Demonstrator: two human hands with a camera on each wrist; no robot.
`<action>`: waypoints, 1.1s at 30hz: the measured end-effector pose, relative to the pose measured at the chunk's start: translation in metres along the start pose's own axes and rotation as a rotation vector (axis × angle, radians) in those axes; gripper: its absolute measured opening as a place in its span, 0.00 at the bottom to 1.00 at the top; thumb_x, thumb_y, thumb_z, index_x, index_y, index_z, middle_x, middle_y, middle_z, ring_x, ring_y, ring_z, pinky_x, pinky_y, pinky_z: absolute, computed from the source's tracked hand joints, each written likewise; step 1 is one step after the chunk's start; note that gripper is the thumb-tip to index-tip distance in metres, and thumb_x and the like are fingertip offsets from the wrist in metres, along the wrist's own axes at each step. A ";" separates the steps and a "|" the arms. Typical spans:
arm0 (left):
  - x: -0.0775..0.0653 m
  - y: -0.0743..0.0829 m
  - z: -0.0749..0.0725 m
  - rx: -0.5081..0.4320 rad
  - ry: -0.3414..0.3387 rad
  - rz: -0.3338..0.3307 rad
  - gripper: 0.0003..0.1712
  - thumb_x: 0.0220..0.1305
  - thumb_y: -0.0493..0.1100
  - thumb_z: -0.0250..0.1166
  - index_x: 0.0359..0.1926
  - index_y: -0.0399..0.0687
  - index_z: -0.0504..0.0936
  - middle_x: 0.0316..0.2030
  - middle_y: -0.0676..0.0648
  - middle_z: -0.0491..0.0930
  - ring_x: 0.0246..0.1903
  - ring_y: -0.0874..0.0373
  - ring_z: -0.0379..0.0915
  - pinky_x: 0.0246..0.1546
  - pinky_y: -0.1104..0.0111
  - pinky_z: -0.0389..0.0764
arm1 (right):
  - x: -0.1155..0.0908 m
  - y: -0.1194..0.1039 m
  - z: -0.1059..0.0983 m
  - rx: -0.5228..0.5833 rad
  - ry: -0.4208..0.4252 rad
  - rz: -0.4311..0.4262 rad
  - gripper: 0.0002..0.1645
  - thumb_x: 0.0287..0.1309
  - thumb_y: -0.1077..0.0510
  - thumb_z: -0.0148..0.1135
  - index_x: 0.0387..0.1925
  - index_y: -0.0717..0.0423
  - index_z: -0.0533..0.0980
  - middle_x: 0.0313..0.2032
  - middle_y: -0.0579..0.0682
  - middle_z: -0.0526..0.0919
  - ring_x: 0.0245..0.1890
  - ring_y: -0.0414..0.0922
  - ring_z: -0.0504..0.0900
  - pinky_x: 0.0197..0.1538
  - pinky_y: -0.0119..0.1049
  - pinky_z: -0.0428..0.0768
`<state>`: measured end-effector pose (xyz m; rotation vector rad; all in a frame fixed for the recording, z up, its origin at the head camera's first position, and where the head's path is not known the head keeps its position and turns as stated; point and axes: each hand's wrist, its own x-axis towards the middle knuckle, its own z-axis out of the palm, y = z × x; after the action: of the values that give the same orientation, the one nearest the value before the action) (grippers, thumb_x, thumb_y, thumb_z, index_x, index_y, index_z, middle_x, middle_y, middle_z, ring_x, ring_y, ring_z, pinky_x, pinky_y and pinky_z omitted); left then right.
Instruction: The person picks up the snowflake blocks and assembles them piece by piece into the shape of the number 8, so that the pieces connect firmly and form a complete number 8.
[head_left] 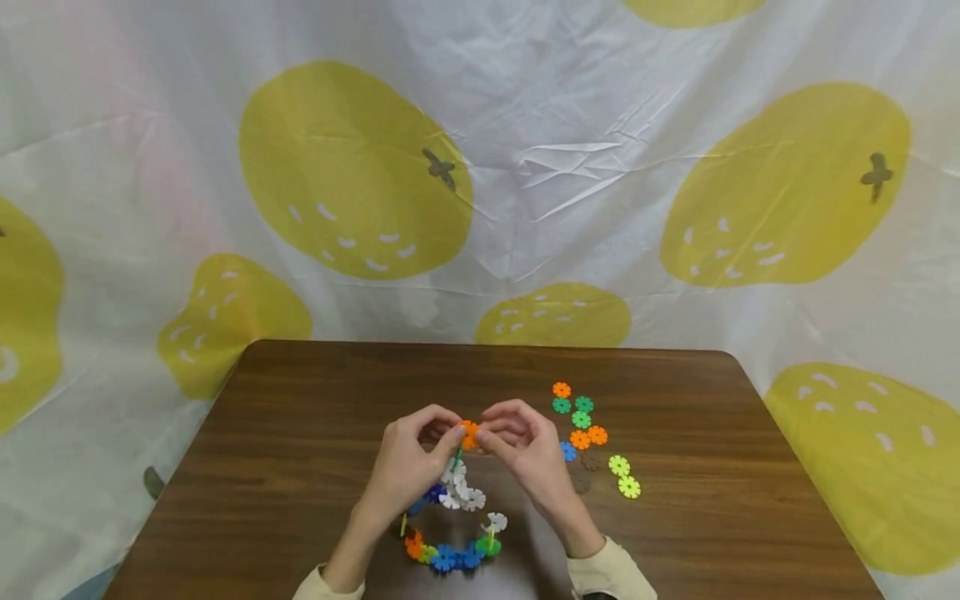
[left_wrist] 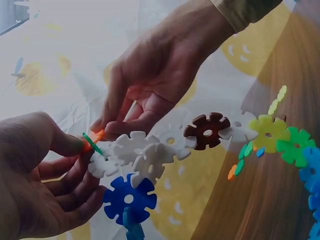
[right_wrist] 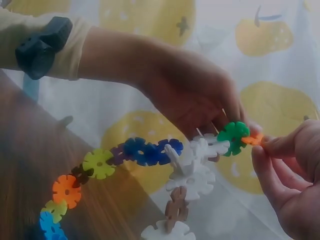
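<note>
Both hands meet over a loop-shaped chain of joined plastic snowflake discs. My right hand (head_left: 528,454) pinches an orange snowflake disc (right_wrist: 252,139) between thumb and fingers. The orange disc sits in a notch of a green snowflake disc (right_wrist: 233,138), edge-on in the left wrist view. My left hand (head_left: 411,457) grips around that green disc, its thumb tip right at the joint. Below the green disc hangs a cluster of white snowflake discs (left_wrist: 134,148). From the cluster the chain runs through a brown disc (left_wrist: 207,131) on one side and a dark blue disc (left_wrist: 129,198) on the other.
Loose discs lie on the brown wooden table (head_left: 315,417) to the right of the hands: orange discs (head_left: 581,439), green discs (head_left: 582,419), yellow-green discs (head_left: 629,487) and a blue disc (head_left: 567,451). A white cloth (head_left: 555,208) with yellow fruit prints hangs behind the table.
</note>
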<state>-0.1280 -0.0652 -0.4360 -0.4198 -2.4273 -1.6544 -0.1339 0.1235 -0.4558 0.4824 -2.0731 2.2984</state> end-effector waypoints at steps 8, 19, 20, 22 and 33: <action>-0.002 0.001 -0.002 -0.007 0.101 -0.051 0.02 0.63 0.36 0.71 0.33 0.44 0.86 0.26 0.49 0.83 0.24 0.64 0.75 0.29 0.74 0.80 | 0.001 0.005 -0.020 -0.226 0.030 -0.031 0.11 0.62 0.63 0.69 0.45 0.62 0.81 0.40 0.65 0.87 0.36 0.42 0.88 0.44 0.35 0.87; -0.004 -0.002 -0.011 -0.033 0.170 -0.124 0.03 0.64 0.36 0.71 0.34 0.41 0.86 0.27 0.46 0.84 0.26 0.63 0.77 0.31 0.74 0.81 | -0.007 0.041 -0.091 -0.903 0.192 0.141 0.18 0.54 0.65 0.72 0.48 0.61 0.82 0.41 0.57 0.86 0.38 0.51 0.87 0.42 0.44 0.85; -0.004 -0.002 -0.011 -0.035 0.174 -0.129 0.02 0.64 0.36 0.70 0.34 0.41 0.86 0.28 0.46 0.84 0.26 0.63 0.77 0.31 0.74 0.82 | -0.008 0.045 -0.095 -0.955 0.195 0.142 0.20 0.52 0.66 0.73 0.48 0.62 0.82 0.40 0.58 0.85 0.37 0.52 0.86 0.42 0.46 0.84; -0.005 -0.003 -0.010 -0.043 0.179 -0.135 0.02 0.64 0.36 0.70 0.34 0.41 0.86 0.28 0.45 0.84 0.26 0.62 0.78 0.32 0.74 0.82 | -0.011 0.053 -0.103 -1.041 0.193 0.152 0.21 0.49 0.65 0.74 0.48 0.64 0.82 0.38 0.59 0.84 0.37 0.53 0.84 0.42 0.50 0.81; -0.006 -0.003 -0.008 -0.072 0.187 -0.141 0.03 0.65 0.37 0.70 0.36 0.41 0.87 0.30 0.44 0.85 0.28 0.61 0.79 0.35 0.75 0.82 | -0.012 0.089 -0.112 -1.164 0.219 0.105 0.16 0.49 0.62 0.77 0.42 0.59 0.84 0.38 0.62 0.80 0.35 0.57 0.80 0.37 0.53 0.81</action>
<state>-0.1233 -0.0748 -0.4375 -0.0994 -2.3133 -1.7540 -0.1663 0.2240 -0.5536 0.0487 -2.7982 0.7622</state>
